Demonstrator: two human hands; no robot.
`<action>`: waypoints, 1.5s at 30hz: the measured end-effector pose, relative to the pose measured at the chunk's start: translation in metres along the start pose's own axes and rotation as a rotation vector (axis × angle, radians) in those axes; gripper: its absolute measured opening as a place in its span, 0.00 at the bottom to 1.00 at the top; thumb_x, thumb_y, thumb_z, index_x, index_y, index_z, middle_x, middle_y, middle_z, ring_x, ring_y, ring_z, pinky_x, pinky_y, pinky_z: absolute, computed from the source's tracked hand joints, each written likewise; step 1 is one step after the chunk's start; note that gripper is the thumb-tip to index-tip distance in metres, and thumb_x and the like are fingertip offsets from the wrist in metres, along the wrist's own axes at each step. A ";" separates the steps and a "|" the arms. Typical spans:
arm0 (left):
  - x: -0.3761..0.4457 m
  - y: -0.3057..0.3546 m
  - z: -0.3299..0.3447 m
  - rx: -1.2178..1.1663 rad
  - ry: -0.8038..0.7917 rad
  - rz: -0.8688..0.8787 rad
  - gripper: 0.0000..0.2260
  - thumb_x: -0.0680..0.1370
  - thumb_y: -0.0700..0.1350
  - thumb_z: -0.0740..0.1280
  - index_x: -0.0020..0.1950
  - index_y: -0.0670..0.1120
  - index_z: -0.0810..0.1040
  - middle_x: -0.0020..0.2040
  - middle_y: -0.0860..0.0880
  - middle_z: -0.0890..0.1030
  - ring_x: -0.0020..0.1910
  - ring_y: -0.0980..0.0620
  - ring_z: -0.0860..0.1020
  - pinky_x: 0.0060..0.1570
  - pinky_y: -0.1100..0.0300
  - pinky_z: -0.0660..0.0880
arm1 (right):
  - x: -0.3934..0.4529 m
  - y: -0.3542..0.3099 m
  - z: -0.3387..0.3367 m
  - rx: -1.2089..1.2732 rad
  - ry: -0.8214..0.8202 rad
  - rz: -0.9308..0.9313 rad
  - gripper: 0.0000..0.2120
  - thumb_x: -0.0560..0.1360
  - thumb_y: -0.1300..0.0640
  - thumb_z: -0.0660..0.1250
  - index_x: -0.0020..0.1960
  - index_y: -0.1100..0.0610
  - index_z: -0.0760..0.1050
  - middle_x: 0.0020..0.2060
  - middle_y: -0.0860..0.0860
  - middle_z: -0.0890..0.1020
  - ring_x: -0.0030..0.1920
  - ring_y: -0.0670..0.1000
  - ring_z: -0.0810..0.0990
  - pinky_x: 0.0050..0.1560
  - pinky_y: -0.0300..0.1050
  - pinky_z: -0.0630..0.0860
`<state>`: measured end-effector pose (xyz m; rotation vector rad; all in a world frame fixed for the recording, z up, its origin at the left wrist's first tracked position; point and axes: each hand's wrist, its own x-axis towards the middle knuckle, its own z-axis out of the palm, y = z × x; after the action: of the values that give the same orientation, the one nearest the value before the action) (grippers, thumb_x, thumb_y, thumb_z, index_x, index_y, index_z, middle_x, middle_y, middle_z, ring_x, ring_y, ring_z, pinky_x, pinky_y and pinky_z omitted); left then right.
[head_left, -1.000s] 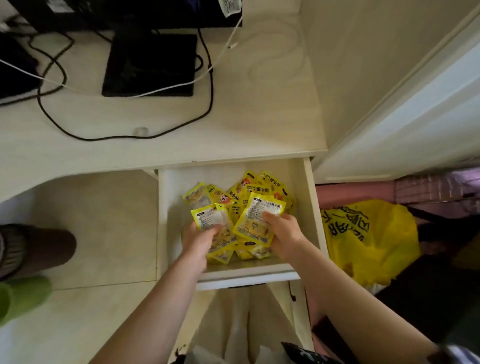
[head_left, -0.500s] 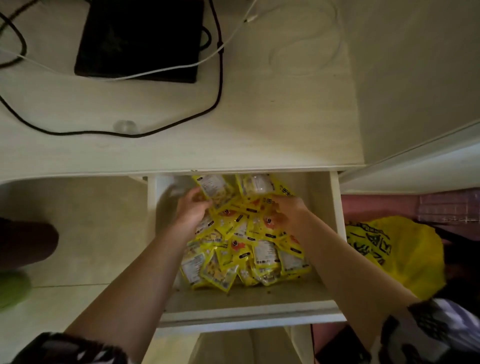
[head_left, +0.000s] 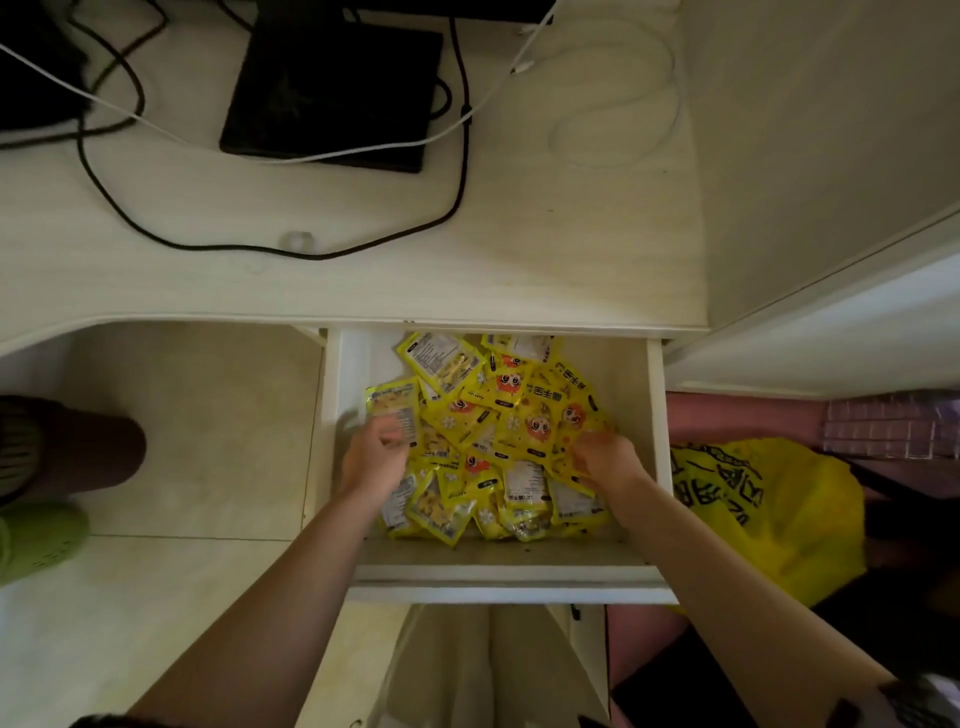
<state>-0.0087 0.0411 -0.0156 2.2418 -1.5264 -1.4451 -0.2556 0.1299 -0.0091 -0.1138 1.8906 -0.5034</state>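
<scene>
Inside the pulled-out cream wooden drawer (head_left: 628, 374) lies a loose heap of small yellow foil snack packets (head_left: 498, 431). The left hand (head_left: 376, 457) and right hand (head_left: 605, 460) dig into its two flanks with fingers curled. Whether either truly grips a packet I cannot tell. Raking gently inward should keep packets off the drawer's walls, under the pale desk top (head_left: 571, 249).

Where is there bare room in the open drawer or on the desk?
In the drawer, bare floor shows as a strip between the yellow packets and the front wall, and in the back right corner. The desk is bare right of the black cable. Crowded: the drawer's middle, where the left hand and right hand touch the pile.
</scene>
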 end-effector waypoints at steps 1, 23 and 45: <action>-0.008 -0.002 0.000 0.004 0.004 0.007 0.13 0.76 0.38 0.66 0.59 0.48 0.76 0.54 0.49 0.82 0.52 0.50 0.79 0.53 0.55 0.76 | -0.005 0.001 0.000 -0.040 -0.008 -0.023 0.11 0.76 0.62 0.61 0.35 0.53 0.70 0.35 0.52 0.74 0.37 0.51 0.72 0.46 0.51 0.74; -0.170 -0.068 -0.040 -0.105 0.216 0.184 0.09 0.78 0.41 0.64 0.56 0.47 0.79 0.49 0.49 0.83 0.50 0.52 0.80 0.50 0.60 0.74 | -0.149 0.013 0.078 -0.672 -0.133 -0.659 0.16 0.81 0.53 0.57 0.66 0.56 0.71 0.57 0.53 0.80 0.51 0.52 0.79 0.50 0.46 0.76; -0.168 -0.274 -0.261 0.013 0.542 0.051 0.12 0.79 0.43 0.62 0.61 0.49 0.74 0.50 0.49 0.82 0.47 0.53 0.77 0.44 0.60 0.72 | -0.253 0.010 0.335 -0.958 -0.275 -0.908 0.13 0.80 0.57 0.58 0.63 0.58 0.72 0.58 0.54 0.79 0.60 0.52 0.76 0.52 0.39 0.70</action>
<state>0.3573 0.1980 0.0972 2.3139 -1.3911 -0.7183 0.1469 0.1225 0.1109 -1.6213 1.5733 -0.0987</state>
